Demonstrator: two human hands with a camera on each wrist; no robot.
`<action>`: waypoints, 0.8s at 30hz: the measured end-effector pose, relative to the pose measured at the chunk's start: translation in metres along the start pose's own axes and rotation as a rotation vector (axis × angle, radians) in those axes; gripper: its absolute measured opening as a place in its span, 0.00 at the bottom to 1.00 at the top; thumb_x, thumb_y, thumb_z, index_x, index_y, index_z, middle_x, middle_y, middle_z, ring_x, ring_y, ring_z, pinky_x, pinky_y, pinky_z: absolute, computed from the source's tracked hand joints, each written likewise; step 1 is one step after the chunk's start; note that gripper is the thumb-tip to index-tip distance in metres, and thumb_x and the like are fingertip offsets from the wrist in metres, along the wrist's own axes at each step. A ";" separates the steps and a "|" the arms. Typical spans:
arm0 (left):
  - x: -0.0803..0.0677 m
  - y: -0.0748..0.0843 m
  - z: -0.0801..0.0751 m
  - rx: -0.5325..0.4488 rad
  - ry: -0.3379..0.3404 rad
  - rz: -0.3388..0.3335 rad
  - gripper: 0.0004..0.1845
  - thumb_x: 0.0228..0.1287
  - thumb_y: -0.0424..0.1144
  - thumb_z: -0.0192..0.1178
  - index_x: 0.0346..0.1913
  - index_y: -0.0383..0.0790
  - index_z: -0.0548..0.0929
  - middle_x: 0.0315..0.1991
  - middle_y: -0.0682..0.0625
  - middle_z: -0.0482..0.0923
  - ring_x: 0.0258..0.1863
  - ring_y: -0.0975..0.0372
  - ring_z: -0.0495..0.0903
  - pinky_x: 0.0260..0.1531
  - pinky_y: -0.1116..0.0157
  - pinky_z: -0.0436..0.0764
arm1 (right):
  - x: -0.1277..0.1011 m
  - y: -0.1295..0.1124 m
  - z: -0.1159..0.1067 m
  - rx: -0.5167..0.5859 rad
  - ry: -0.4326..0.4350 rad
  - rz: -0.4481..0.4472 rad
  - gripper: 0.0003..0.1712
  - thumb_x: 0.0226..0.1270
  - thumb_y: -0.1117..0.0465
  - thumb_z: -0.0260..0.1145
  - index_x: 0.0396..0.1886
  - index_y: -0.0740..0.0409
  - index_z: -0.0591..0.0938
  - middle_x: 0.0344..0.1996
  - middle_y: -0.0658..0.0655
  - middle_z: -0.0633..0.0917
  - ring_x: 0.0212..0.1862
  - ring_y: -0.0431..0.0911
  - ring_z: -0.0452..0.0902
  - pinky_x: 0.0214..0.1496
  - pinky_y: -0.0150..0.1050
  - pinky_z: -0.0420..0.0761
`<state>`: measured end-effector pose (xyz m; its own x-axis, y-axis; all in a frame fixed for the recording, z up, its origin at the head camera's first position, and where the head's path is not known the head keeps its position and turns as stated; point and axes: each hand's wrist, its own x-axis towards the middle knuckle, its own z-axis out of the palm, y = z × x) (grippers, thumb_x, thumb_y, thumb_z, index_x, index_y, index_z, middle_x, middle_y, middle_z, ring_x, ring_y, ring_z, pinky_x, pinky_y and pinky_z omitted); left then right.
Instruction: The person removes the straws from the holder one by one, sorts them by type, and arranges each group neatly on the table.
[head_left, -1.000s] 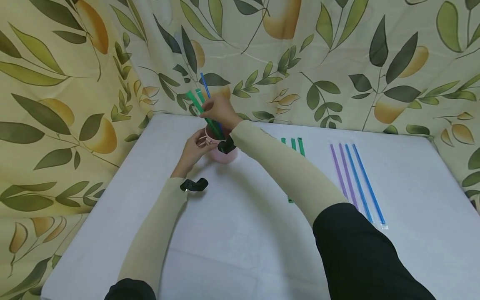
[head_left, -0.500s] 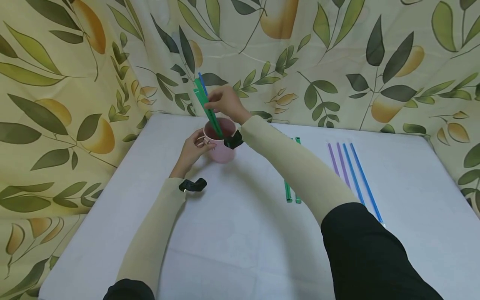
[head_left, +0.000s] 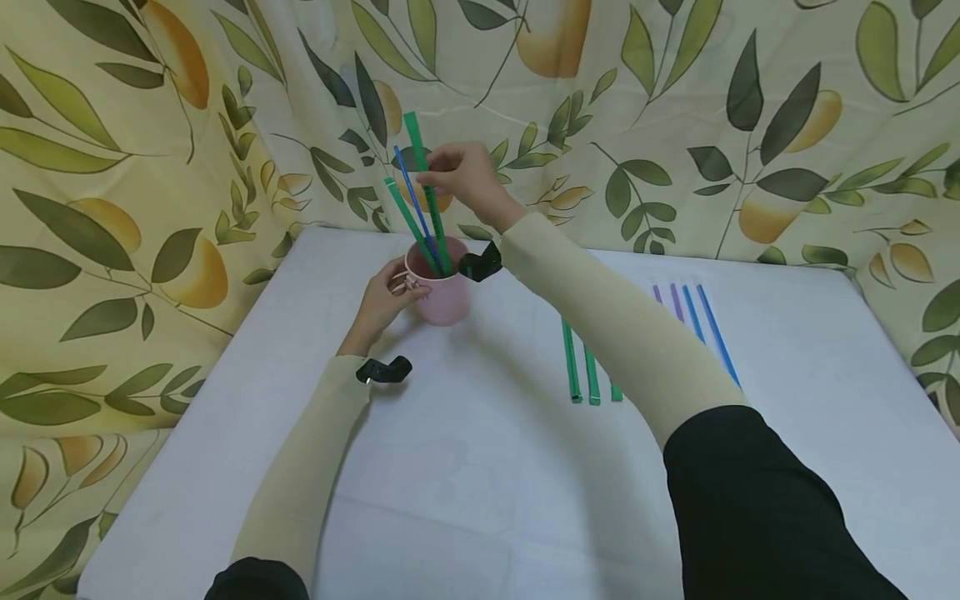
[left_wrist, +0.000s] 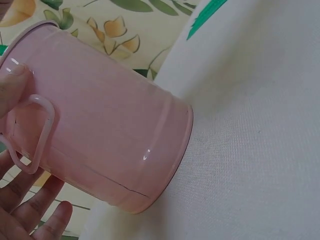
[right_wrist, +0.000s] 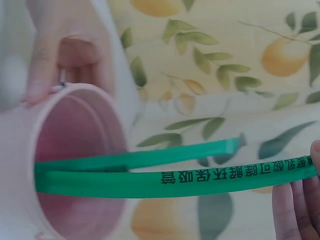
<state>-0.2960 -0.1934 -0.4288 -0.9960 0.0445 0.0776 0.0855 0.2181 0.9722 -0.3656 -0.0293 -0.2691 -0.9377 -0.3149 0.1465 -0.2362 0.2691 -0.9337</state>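
A pink metal cup (head_left: 444, 302) with a small wire handle (left_wrist: 49, 117) stands on the white table. My left hand (head_left: 384, 304) holds it at the handle side, thumb near the rim and other fingers around the far side. Above the cup, my right hand (head_left: 471, 179) pinches a green paper-wrapped straw (head_left: 429, 196) with dark printed characters; its lower end is inside the cup. Another green wrapped straw (head_left: 405, 212) and a blue straw (head_left: 411, 185) lean left in the cup, untouched by the fingers.
Several green wrapped straws (head_left: 591, 375) lie on the table, partly hidden under my right forearm. Right of them lie purple straws (head_left: 677, 302) and blue straws (head_left: 717, 333), also partly covered. A leaf-and-fruit patterned cloth (head_left: 675, 167) hangs behind the table (head_left: 450, 483).
The right hand has risen and moved right, lifting one green straw apart from the other, which now leans by itself in the cup. The left hand keeps its hold on the cup.
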 end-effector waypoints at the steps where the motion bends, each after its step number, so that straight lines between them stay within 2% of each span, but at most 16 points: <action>1: 0.000 0.000 0.000 0.000 0.002 0.005 0.36 0.57 0.36 0.66 0.68 0.40 0.64 0.67 0.43 0.65 0.67 0.53 0.66 0.67 0.59 0.68 | -0.001 -0.003 -0.004 0.025 0.004 0.004 0.12 0.57 0.63 0.69 0.41 0.63 0.83 0.28 0.47 0.82 0.34 0.39 0.77 0.45 0.34 0.83; 6: -0.001 -0.001 -0.001 0.014 0.005 0.031 0.36 0.57 0.37 0.66 0.68 0.39 0.64 0.67 0.43 0.66 0.66 0.52 0.67 0.67 0.59 0.68 | -0.007 -0.019 -0.022 0.081 0.020 -0.031 0.13 0.56 0.63 0.70 0.41 0.64 0.84 0.27 0.47 0.83 0.36 0.40 0.80 0.50 0.38 0.84; 12: -0.002 0.000 0.001 0.036 0.007 0.044 0.37 0.56 0.37 0.66 0.68 0.39 0.64 0.66 0.42 0.67 0.65 0.52 0.68 0.66 0.59 0.69 | -0.019 -0.029 -0.048 0.129 0.051 -0.047 0.15 0.56 0.64 0.70 0.43 0.65 0.83 0.30 0.47 0.84 0.38 0.42 0.82 0.50 0.37 0.84; 19: 0.000 0.001 0.006 0.069 0.016 0.030 0.41 0.54 0.41 0.69 0.70 0.43 0.61 0.67 0.44 0.66 0.66 0.53 0.67 0.66 0.59 0.70 | -0.039 -0.028 -0.079 0.150 0.082 -0.064 0.08 0.56 0.64 0.70 0.36 0.59 0.84 0.31 0.48 0.84 0.38 0.42 0.81 0.50 0.37 0.83; 24: 0.002 0.002 0.011 0.087 0.034 0.021 0.45 0.51 0.42 0.71 0.71 0.46 0.59 0.67 0.45 0.64 0.66 0.52 0.65 0.65 0.56 0.70 | -0.056 -0.026 -0.097 0.129 0.103 -0.019 0.08 0.56 0.62 0.70 0.37 0.58 0.84 0.33 0.47 0.84 0.39 0.41 0.81 0.48 0.34 0.83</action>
<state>-0.2972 -0.1823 -0.4289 -0.9942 0.0173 0.1064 0.1067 0.3012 0.9476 -0.3320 0.0691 -0.2218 -0.9561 -0.2222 0.1912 -0.2259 0.1430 -0.9636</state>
